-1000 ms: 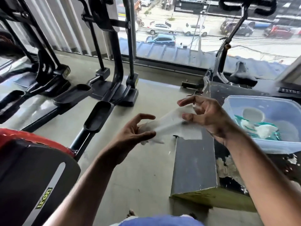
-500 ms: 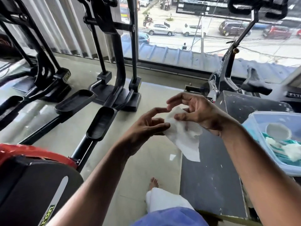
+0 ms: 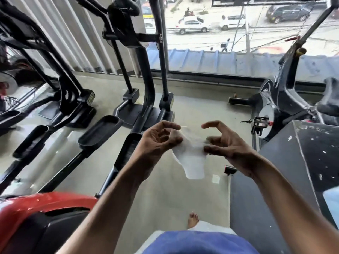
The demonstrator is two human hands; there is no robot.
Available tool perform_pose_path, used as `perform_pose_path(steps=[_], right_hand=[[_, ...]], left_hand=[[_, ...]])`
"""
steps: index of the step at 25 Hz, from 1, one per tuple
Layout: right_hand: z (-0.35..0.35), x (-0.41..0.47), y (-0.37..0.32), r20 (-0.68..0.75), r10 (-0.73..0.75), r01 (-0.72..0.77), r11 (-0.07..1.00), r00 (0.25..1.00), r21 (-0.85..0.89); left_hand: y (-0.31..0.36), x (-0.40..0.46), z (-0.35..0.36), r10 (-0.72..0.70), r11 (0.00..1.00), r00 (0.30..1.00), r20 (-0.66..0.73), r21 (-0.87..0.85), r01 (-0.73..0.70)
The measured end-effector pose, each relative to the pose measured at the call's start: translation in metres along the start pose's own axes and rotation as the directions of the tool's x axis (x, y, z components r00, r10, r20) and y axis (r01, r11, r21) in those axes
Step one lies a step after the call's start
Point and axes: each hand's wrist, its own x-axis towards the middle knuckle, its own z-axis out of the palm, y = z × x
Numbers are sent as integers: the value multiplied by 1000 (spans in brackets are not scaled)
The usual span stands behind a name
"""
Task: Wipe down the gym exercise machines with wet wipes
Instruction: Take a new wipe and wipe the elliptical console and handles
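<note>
The wipe [image 3: 190, 158] is white, thin and limp — its top edge is bunched and stretched between the two hands, and the rest hangs down in a rounded flap. It is held in the air over the grey floor [image 3: 165, 195], in front of the person. The left hand [image 3: 159, 140] pinches its left end with curled fingers; the right hand [image 3: 225, 143] pinches its right end between thumb and fingers, index finger arched above. A black elliptical [image 3: 146, 74] stands beyond the hands — its pedal [image 3: 100, 132] lies to their left.
</note>
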Motion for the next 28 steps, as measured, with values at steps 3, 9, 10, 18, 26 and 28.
perform_pose_path(steps=[3,9,10,18,26,28], right_hand=[[5,25,-6,-127,-88,64,980,988,-189],[21,61,-32,-187,-310,154,807,932,-570],[25,64,-36,-196,-351,169,779,916,-604],[77,99,-68,-359,-183,129,977,915,-168],[98,103,-57,-270,78,-29,983,960,183],[102,104,-52,-204,12,17,990,979,141]], left_hand=[[-3,10,-25,-8,992,999,-47,123,14],[9,26,-57,47,764,994,-102,645,30],[13,27,-59,80,747,993,-82,665,-5],[44,45,-94,7,995,998,70,95,-14],[37,40,-115,-83,996,995,51,40,81],[36,44,-125,-64,998,998,19,8,64]])
